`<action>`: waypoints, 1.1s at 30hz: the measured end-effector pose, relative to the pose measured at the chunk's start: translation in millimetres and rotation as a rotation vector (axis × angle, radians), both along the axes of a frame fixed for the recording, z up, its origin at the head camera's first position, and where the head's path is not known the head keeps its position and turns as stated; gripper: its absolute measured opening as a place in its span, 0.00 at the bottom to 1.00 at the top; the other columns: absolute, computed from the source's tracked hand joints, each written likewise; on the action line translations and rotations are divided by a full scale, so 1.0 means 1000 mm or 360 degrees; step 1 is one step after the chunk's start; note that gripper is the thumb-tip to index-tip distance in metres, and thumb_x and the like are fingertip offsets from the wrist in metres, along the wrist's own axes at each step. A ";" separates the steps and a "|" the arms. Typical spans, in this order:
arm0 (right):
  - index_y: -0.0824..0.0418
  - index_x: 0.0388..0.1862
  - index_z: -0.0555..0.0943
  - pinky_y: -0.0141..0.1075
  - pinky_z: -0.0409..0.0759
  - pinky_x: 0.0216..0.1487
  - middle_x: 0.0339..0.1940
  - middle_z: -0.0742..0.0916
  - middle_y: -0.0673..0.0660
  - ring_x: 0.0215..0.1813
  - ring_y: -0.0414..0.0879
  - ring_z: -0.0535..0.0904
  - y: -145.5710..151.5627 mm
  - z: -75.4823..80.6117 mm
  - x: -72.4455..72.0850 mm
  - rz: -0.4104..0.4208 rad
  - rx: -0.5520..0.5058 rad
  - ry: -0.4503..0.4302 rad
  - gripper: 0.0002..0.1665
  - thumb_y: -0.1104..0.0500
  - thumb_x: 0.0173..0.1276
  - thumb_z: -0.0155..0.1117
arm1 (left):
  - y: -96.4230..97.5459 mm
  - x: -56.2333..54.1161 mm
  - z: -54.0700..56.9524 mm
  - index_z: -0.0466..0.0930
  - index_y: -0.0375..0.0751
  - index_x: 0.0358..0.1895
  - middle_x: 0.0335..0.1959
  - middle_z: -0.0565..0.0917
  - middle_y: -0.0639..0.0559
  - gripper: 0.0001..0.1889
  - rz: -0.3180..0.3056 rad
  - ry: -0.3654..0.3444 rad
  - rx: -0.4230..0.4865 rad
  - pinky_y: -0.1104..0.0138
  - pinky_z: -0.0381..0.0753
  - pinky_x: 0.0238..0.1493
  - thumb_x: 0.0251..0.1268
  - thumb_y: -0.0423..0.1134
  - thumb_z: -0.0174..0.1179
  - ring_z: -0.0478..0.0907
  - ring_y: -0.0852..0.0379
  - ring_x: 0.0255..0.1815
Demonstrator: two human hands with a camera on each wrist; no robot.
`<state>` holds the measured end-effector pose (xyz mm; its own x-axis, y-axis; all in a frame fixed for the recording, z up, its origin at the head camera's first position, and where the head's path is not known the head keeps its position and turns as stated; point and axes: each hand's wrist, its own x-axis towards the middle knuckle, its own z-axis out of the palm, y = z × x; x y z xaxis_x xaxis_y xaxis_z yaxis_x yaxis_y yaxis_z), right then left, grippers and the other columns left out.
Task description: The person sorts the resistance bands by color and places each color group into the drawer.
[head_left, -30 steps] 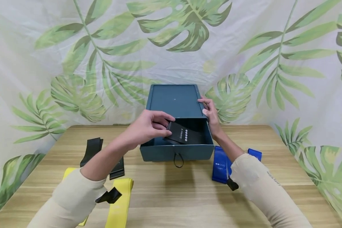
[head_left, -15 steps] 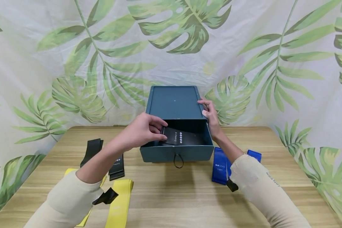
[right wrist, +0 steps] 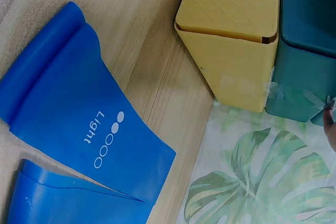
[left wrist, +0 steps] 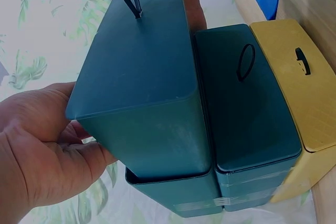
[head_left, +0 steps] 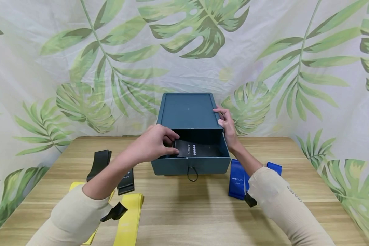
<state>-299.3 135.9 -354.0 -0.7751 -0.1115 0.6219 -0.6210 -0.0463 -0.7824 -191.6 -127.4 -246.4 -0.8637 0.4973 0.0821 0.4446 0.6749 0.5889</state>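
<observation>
lying inside the pulled-out drawer, the x-heavy band is pinched at its left end by the left hand in the head view; the case is gripped at right by the right hand. this band seems already laid in; black banding and yellow banding are left outside at left, blue banding at right. in the left-wrist view, a lower teal drawer and a yellow drawer are shown. in the right-wrist view, the wooden table is backed by leaf-printed cloth.

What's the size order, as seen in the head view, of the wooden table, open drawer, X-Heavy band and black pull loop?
Largest to smallest:
1. Wooden table
2. Open drawer
3. X-Heavy band, visible part only; left hand covers some
4. Black pull loop
</observation>
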 end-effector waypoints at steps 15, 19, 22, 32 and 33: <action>0.81 0.63 0.65 0.54 0.47 0.83 0.79 0.63 0.75 0.83 0.66 0.52 0.000 0.001 0.001 0.0007 -0.0001 0.0000 0.32 0.59 0.67 0.42 | 0.004 -0.001 -0.004 0.85 0.27 0.53 0.43 0.89 0.40 0.18 0.0122 0.0060 0.0027 0.56 0.86 0.50 0.62 0.31 0.74 0.86 0.46 0.46; 0.80 0.63 0.66 0.55 0.46 0.83 0.79 0.62 0.75 0.83 0.66 0.52 0.000 0.000 0.000 0.0007 0.0003 -0.0005 0.32 0.58 0.67 0.42 | 0.003 0.001 -0.005 0.85 0.27 0.53 0.45 0.88 0.39 0.18 0.0177 0.0070 0.0062 0.55 0.86 0.51 0.62 0.31 0.73 0.86 0.45 0.48; 0.80 0.63 0.66 0.56 0.46 0.83 0.79 0.62 0.75 0.83 0.65 0.52 0.001 0.000 0.000 0.0006 0.0004 -0.0010 0.31 0.58 0.67 0.42 | 0.004 0.001 -0.006 0.85 0.28 0.54 0.46 0.88 0.38 0.17 0.0206 0.0075 0.0038 0.55 0.86 0.52 0.63 0.30 0.73 0.85 0.44 0.49; 0.80 0.64 0.65 0.57 0.46 0.82 0.80 0.61 0.74 0.84 0.65 0.52 0.001 0.000 0.001 0.0023 0.0009 -0.0021 0.33 0.57 0.67 0.43 | 0.010 0.005 -0.008 0.85 0.28 0.54 0.47 0.87 0.38 0.17 0.0246 0.0152 -0.0048 0.54 0.84 0.53 0.64 0.30 0.72 0.81 0.41 0.53; 0.80 0.64 0.65 0.57 0.46 0.82 0.80 0.61 0.75 0.84 0.65 0.52 0.001 0.000 0.001 0.0023 0.0007 -0.0020 0.32 0.57 0.68 0.43 | 0.010 0.005 -0.007 0.84 0.27 0.54 0.47 0.87 0.38 0.17 0.0234 0.0157 -0.0058 0.55 0.85 0.52 0.64 0.29 0.72 0.82 0.42 0.52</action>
